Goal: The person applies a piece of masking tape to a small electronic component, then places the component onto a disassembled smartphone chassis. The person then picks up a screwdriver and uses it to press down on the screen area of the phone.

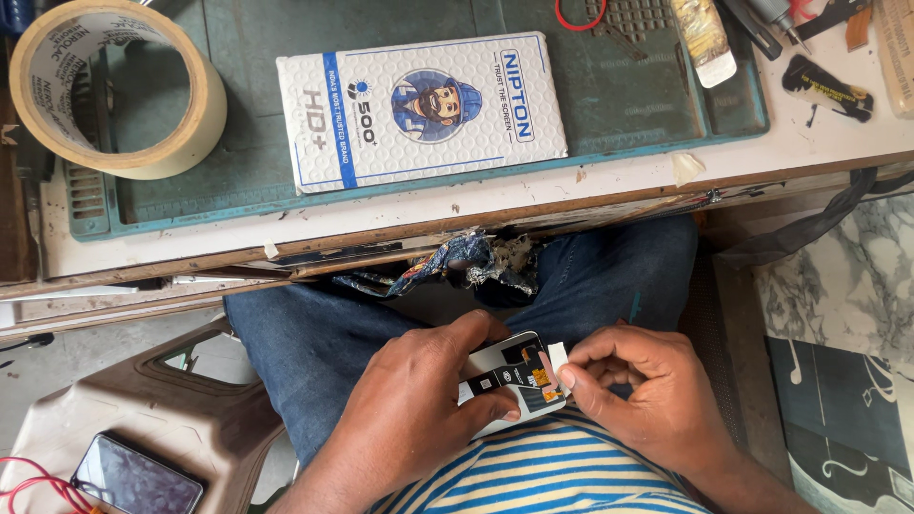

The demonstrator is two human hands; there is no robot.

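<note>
Worn white tabletop [609,181] carries a green work mat [619,105], a tape roll [114,86] and a flat white carton [419,109]. Below its edge, over the lap, the left hand [409,409] clasps an opened phone [509,381], fingers wrapped round its rim. The right hand [647,400] pinches a small white tab [558,357] at the phone's upper edge. Judged thin, rigid and fragile, the phone is best gripped by its side edges; the tab looks light and flimsy
</note>
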